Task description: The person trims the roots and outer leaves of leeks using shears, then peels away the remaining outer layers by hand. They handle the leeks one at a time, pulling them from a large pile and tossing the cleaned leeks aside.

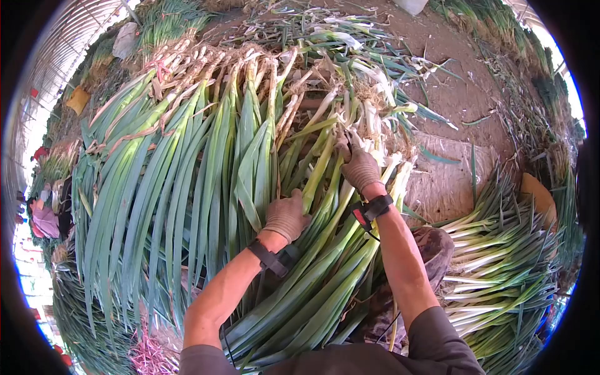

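A broad layer of long green onions lies before me, with roots at the far end and leaves toward me. My left hand, in a knitted glove, is closed around the lower stalk of one green onion. Farther up, near the pale root end of that stalk, is my gloved right hand, its fingers bent together. A small dark thing shows at its fingertips, too small to name. Paler green onions lean across my lap beneath both forearms.
Cleaned green onions with white stems are piled at my right. Loose leaf scraps litter the ground at the back. A flat board lies right of my hands. Pink ties rest at lower left.
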{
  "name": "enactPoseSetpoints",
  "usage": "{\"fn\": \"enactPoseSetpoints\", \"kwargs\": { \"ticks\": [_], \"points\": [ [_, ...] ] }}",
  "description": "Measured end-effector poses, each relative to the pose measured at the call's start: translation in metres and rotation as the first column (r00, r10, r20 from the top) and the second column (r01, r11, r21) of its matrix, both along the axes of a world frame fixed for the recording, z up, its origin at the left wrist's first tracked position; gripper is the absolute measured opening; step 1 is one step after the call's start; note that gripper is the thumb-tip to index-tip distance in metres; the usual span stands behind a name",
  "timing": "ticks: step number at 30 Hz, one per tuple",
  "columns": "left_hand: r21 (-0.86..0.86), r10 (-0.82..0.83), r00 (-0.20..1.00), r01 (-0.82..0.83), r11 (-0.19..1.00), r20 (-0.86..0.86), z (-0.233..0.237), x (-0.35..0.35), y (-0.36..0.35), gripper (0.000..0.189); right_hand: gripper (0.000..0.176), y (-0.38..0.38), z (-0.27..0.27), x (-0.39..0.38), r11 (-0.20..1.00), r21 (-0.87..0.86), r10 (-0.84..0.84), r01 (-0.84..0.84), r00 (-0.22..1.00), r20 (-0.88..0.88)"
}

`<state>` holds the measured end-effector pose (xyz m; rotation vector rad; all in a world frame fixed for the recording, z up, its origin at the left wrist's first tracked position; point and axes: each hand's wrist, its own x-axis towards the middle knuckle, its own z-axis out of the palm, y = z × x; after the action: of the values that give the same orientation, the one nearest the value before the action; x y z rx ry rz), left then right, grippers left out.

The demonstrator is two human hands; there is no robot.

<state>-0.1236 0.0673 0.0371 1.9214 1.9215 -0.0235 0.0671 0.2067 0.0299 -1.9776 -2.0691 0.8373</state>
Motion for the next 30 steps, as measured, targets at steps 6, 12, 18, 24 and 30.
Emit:
{"fn": "enactPoseSetpoints", "kwargs": {
  "ticks": [6,12,18,24,30],
  "points": [
    [-0.015,0.021,0.996,-0.022,1.0,-0.091,0.029,-0.015,-0.014,0.057,0.043,-0.002,-0.002,0.0,0.999,0.048,-0.02,0.022,0.999,-0.031],
    [0.02,0.102,0.989,-0.101,0.995,-0.107,0.026,-0.035,-0.02,0.061,0.043,-0.025,0.009,0.008,0.998,0.035,0.052,-0.051,0.999,-0.009],
    [0.074,0.04,0.987,-0.028,0.997,-0.158,0.015,-0.009,-0.026,0.077,0.033,-0.101,0.015,0.032,0.992,0.059,0.116,-0.109,0.985,-0.126],
    [0.28,-0.049,0.997,0.065,0.958,-0.064,0.009,-0.004,-0.036,0.067,0.04,-0.181,0.039,0.056,0.99,-0.022,0.134,-0.138,0.983,-0.127],
    [0.133,0.012,0.995,-0.025,0.991,0.094,0.01,0.015,-0.037,0.06,0.064,-0.216,0.046,0.08,0.996,-0.056,0.048,-0.066,0.959,-0.281]
  ]
}}
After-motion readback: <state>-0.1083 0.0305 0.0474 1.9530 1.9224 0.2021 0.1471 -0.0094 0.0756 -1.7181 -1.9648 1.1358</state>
